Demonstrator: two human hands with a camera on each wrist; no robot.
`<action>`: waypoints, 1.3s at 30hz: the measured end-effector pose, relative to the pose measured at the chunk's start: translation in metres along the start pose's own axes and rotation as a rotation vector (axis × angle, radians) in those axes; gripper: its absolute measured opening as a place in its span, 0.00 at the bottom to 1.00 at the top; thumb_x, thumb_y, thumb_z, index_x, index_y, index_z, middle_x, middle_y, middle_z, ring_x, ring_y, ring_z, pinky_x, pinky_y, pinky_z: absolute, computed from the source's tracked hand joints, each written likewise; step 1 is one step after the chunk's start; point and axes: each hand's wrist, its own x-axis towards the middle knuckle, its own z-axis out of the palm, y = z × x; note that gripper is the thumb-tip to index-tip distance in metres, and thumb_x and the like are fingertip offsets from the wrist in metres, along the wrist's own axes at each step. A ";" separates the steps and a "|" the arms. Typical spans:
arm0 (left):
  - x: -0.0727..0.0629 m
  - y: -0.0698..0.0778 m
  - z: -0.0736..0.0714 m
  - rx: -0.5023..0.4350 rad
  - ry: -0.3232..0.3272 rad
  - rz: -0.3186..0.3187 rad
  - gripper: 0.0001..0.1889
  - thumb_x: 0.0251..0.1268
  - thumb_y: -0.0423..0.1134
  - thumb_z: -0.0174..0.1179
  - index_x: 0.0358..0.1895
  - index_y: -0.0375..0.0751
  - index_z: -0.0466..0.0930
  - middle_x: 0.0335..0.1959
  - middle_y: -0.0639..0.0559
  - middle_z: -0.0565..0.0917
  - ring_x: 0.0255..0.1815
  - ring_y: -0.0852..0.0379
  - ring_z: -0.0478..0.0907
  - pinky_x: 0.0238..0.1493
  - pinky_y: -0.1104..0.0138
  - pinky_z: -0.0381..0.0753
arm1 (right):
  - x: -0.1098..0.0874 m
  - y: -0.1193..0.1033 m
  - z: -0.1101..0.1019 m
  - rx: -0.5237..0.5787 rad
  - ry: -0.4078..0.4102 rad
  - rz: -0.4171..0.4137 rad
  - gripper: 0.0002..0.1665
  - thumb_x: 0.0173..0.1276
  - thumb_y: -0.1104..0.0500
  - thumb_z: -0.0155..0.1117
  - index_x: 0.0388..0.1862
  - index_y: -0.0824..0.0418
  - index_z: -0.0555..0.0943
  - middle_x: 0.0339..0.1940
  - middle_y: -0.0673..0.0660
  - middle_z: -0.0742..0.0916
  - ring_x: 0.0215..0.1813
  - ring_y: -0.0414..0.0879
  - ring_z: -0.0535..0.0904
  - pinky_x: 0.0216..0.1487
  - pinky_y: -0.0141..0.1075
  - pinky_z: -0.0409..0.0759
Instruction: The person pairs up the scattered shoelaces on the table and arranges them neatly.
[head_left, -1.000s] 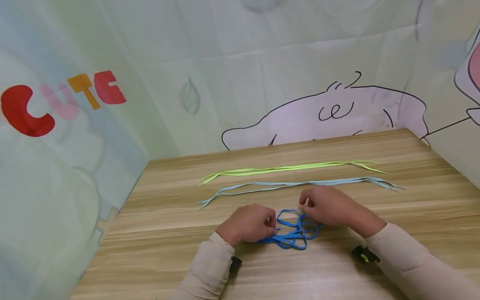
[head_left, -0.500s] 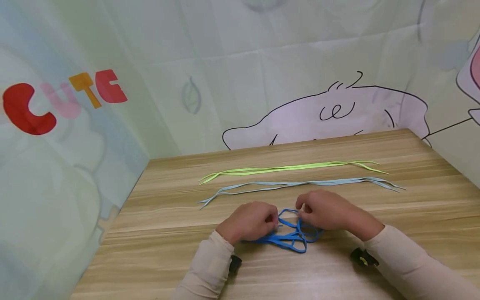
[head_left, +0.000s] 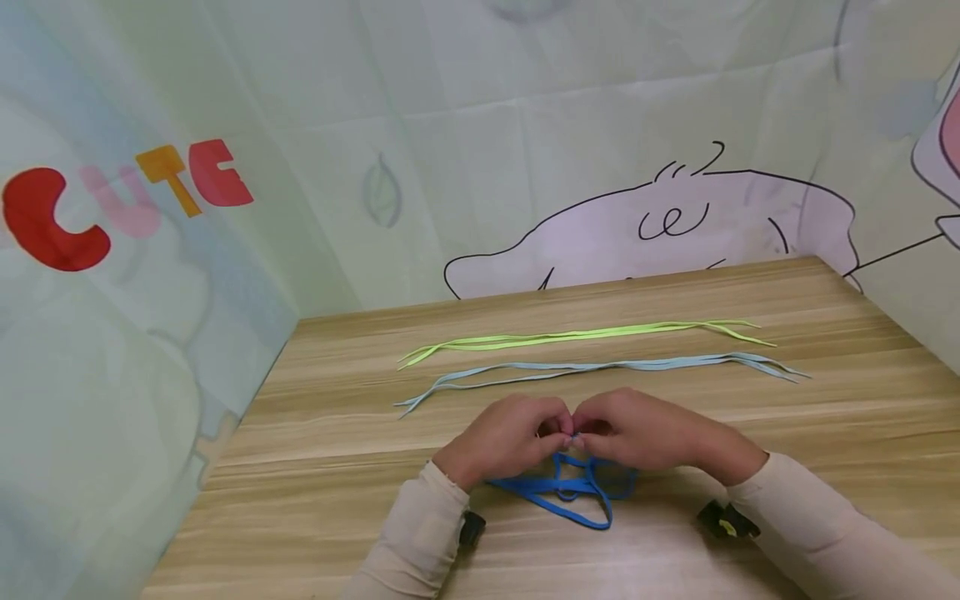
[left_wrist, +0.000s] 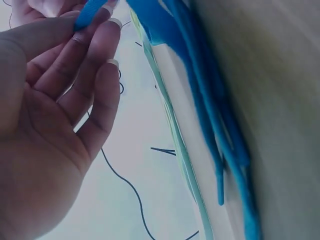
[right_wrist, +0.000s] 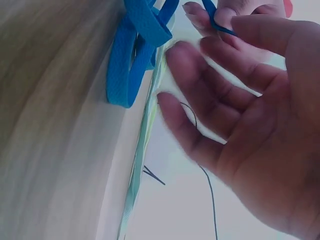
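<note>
Fingertip to fingertip, my left hand (head_left: pixel 510 437) and right hand (head_left: pixel 648 429) meet above a loosely looped blue shoelace (head_left: pixel 534 487). Thumb and forefinger of the left hand pinch a strand of it, as the left wrist view shows, while the other fingers are loosely bent. In the right wrist view, the right thumb and forefinger pinch the lace (right_wrist: pixel 218 22) close to the left fingers. Loose blue loops (right_wrist: pixel 120 75) hang and lie below the hands, partly hidden by them in the head view.
Beyond the hands, pale blue shoelaces (head_left: pixel 570 369) lie stretched across the wooden table (head_left: pixel 315 467). Green-yellow shoelaces (head_left: pixel 570 337) run parallel farther back. A printed cloth (head_left: pixel 420 150) hangs behind the table and along its left side.
My hands were apart and have come together over the blue shoelace, the right moving left and slightly nearer. The blue loops have shifted and spread toward me. The other laces stay put.
</note>
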 end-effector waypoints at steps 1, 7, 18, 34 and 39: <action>0.000 0.001 0.000 -0.014 0.005 0.004 0.04 0.68 0.42 0.67 0.38 0.49 0.82 0.31 0.66 0.84 0.33 0.73 0.78 0.39 0.74 0.76 | 0.000 -0.001 0.000 0.011 0.004 -0.009 0.08 0.76 0.54 0.60 0.38 0.52 0.84 0.28 0.40 0.80 0.30 0.35 0.75 0.33 0.32 0.76; -0.001 0.003 -0.002 -0.065 0.038 0.031 0.07 0.66 0.41 0.68 0.38 0.50 0.78 0.31 0.64 0.85 0.33 0.74 0.79 0.38 0.73 0.76 | 0.000 -0.002 -0.001 0.050 0.025 -0.020 0.09 0.76 0.53 0.61 0.38 0.54 0.84 0.27 0.41 0.80 0.27 0.35 0.74 0.29 0.31 0.75; 0.000 -0.001 -0.001 -0.169 0.031 -0.016 0.08 0.65 0.35 0.68 0.38 0.49 0.77 0.29 0.66 0.83 0.31 0.70 0.78 0.38 0.72 0.77 | -0.001 0.000 -0.004 0.017 0.157 0.027 0.07 0.74 0.58 0.62 0.35 0.52 0.85 0.27 0.40 0.81 0.30 0.38 0.75 0.32 0.33 0.76; -0.006 -0.021 -0.007 -0.380 -0.009 -0.123 0.05 0.75 0.41 0.59 0.42 0.47 0.83 0.32 0.61 0.87 0.37 0.64 0.83 0.42 0.66 0.79 | -0.009 0.008 -0.020 0.079 0.532 0.105 0.10 0.73 0.61 0.63 0.29 0.54 0.81 0.24 0.49 0.82 0.25 0.44 0.75 0.25 0.35 0.74; -0.008 -0.024 -0.011 -0.390 0.009 -0.132 0.11 0.77 0.46 0.56 0.45 0.45 0.85 0.31 0.61 0.86 0.37 0.61 0.82 0.41 0.64 0.79 | -0.015 0.008 -0.030 0.126 0.606 0.183 0.10 0.74 0.60 0.61 0.30 0.57 0.81 0.26 0.52 0.82 0.28 0.46 0.77 0.28 0.36 0.76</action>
